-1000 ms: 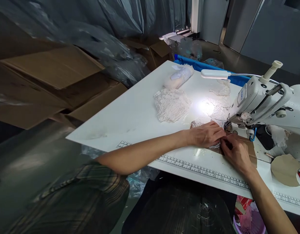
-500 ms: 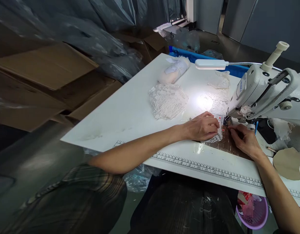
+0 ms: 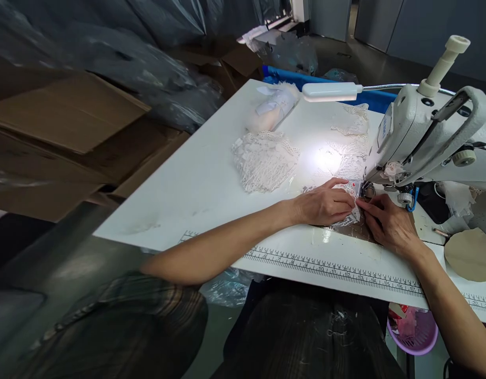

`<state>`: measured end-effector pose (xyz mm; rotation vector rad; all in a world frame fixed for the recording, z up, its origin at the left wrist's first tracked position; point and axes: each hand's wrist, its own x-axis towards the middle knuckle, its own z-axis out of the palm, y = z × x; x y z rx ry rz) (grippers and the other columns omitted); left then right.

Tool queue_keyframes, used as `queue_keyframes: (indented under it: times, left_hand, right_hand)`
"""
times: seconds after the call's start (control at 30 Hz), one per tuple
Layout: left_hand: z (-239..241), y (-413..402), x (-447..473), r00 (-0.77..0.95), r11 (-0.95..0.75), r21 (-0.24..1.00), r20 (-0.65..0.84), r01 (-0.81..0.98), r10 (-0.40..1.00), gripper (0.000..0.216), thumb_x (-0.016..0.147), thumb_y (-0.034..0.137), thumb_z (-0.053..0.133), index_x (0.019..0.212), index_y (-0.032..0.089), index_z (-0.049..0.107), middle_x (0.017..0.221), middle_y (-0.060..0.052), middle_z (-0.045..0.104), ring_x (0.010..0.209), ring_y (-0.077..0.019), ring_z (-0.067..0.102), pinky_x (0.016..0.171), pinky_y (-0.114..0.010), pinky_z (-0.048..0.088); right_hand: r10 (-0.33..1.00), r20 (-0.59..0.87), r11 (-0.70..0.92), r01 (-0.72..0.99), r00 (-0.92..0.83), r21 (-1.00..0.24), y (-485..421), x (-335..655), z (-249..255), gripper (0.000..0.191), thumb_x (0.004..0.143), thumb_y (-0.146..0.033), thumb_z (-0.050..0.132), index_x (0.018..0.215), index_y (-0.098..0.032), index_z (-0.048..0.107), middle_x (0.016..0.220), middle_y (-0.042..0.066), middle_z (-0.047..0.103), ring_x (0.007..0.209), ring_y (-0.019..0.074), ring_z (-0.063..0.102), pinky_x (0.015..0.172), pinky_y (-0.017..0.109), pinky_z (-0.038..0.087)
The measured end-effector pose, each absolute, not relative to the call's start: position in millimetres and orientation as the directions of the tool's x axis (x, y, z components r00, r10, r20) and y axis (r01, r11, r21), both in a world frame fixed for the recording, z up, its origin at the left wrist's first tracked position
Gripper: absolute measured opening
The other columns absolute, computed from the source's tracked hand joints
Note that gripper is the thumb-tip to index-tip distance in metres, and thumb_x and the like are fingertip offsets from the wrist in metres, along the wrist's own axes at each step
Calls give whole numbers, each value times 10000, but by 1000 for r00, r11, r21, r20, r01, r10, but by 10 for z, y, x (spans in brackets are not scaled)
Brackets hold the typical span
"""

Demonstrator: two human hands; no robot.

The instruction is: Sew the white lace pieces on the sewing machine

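A piece of white lace (image 3: 349, 217) with small red marks lies by the presser foot of a white sewing machine (image 3: 408, 131). My left hand (image 3: 325, 204) rests on this lace, fingers curled over it and pressing it to the table. On the other side my right hand (image 3: 388, 223) is closed in a pinch, its fingertips at the lace's right edge just below the presser foot. The fingertips partly hide what they hold. Under both hands is a brown plate (image 3: 355, 231) set in the table. More white lace (image 3: 351, 155) lies behind the needle area.
On the white table (image 3: 195, 195) are a heap of lace (image 3: 264, 160) and a wrapped bundle (image 3: 272, 108). A lit lamp (image 3: 332, 91) hangs over the table. Cardboard boxes (image 3: 65, 113) stand left; a round tan piece (image 3: 469, 254) lies right. Below is a purple basket (image 3: 418, 342).
My right hand has moved left from beside the needle to the lace's edge, close to my left hand. My left hand stays on the lace. The view has shifted slightly.
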<state>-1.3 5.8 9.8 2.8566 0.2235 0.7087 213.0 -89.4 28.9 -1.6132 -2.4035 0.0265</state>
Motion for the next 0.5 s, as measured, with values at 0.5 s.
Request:
queue_keyframes:
  times: [0.5]
  left_hand:
    - [117,10,19,869,-988,88,470,129,155,242,1003,186,470,885,209,681,924,-7,736,848,-108,663,1024,-364,445]
  right_hand:
    - [891,295,403,900,-345,-164,-918,2171,178,422,952,-254,410,1287,-229,667,1028,113,657,784,178,614,628,297,510]
